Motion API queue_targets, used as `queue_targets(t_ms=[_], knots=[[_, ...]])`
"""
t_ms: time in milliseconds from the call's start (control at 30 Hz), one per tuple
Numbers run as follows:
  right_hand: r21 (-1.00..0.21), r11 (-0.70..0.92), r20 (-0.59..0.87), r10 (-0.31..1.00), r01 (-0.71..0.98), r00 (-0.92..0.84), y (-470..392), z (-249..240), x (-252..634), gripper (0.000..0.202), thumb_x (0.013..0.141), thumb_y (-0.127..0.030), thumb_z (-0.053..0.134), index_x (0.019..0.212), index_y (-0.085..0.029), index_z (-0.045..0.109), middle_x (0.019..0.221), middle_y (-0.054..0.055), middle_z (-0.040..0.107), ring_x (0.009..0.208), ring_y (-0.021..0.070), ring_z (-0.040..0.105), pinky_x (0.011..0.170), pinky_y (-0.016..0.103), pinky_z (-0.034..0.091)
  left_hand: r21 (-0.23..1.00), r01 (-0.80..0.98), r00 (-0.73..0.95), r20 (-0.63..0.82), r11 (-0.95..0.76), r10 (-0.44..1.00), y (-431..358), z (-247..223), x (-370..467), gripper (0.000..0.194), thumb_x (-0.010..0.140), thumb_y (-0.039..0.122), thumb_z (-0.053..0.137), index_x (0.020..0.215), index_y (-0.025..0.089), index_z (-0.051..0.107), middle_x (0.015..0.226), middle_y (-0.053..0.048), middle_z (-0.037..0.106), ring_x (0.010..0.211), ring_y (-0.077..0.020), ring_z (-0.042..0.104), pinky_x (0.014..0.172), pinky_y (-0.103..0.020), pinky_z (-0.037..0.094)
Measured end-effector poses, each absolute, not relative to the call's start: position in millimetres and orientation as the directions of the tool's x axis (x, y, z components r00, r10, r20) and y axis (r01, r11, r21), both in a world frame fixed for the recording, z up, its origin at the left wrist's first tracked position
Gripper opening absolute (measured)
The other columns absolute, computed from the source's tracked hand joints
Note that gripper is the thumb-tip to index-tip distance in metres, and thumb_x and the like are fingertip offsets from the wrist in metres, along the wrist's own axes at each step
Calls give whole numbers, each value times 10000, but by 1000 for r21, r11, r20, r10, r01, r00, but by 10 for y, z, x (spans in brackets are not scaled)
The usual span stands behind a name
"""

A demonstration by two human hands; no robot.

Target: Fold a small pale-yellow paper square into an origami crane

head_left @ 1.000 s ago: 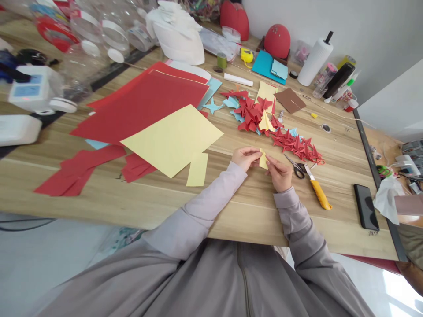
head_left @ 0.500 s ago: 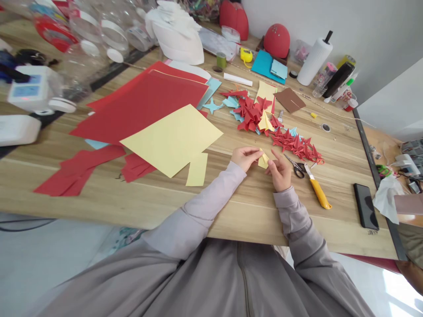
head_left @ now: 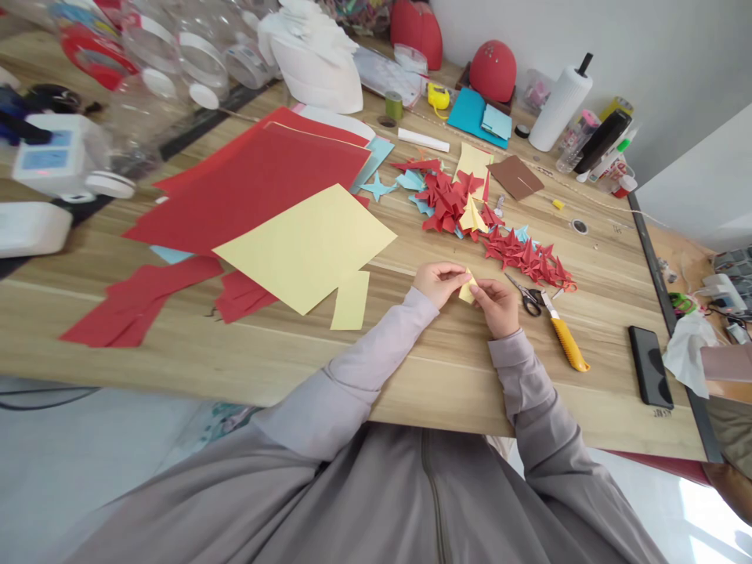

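Observation:
A small folded piece of yellow paper (head_left: pixel 468 291) is held between my two hands, just above the table. My left hand (head_left: pixel 439 283) pinches its left side between thumb and fingers. On the other side, my right hand (head_left: pixel 497 304) grips it with thumb and fingertips. Beyond the hands lies a heap of folded red paper stars (head_left: pixel 450 204) with a yellow folded piece (head_left: pixel 471 217) on top. A row of red stars (head_left: pixel 529 258) trails off to the right. Scissors (head_left: pixel 532 303) and a yellow-handled utility knife (head_left: pixel 565 337) lie right of my right hand.
Left of my hands are a large yellow sheet (head_left: pixel 309 247), a yellow strip (head_left: pixel 351 301), large red sheets (head_left: pixel 252 188) and red strips (head_left: pixel 138 305). A black phone (head_left: pixel 649 366) lies near the right edge. Plastic bottles (head_left: pixel 200 59) crowd the back left. Another person's sleeve (head_left: pixel 725 364) shows far right.
The fingers of my right hand have curled in and closed on the yellow paper, which now looks narrower and turned. My left hand keeps its pinch, shifted slightly right.

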State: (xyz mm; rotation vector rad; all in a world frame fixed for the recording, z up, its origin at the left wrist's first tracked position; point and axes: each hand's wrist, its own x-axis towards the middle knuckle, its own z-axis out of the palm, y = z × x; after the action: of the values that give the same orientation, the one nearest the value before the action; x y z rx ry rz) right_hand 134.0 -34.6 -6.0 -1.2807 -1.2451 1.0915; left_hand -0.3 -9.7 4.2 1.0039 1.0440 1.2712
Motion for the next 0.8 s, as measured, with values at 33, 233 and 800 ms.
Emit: queue_targets(t_ms=[33,233,800], knots=[[-995,26,33,997,93,67,-345,-54,1338,306,620,-443,699,750,-170,649,594,-6,638,463,98,522,473,254,461,970,-239,17,-41,44,999,-96,42,-3,166,523,266,744,630,156,682,649,-22,666,623,-132,579,658,-271,465],[-996,43,48,996,73,77,-353,-18,1321,291,603,-434,714,715,-172,652,578,-8,638,456,98,516,475,259,469,959,-275,63,-47,63,997,-101,37,12,257,510,280,760,715,140,690,664,-18,653,625,-121,568,638,-256,456],[-998,32,35,998,58,55,-350,-17,1320,280,580,-419,732,702,-178,660,618,2,662,512,113,558,509,266,480,943,-295,55,-148,157,988,-99,42,4,333,427,389,801,636,150,702,673,-43,687,679,-166,609,684,-297,483]])
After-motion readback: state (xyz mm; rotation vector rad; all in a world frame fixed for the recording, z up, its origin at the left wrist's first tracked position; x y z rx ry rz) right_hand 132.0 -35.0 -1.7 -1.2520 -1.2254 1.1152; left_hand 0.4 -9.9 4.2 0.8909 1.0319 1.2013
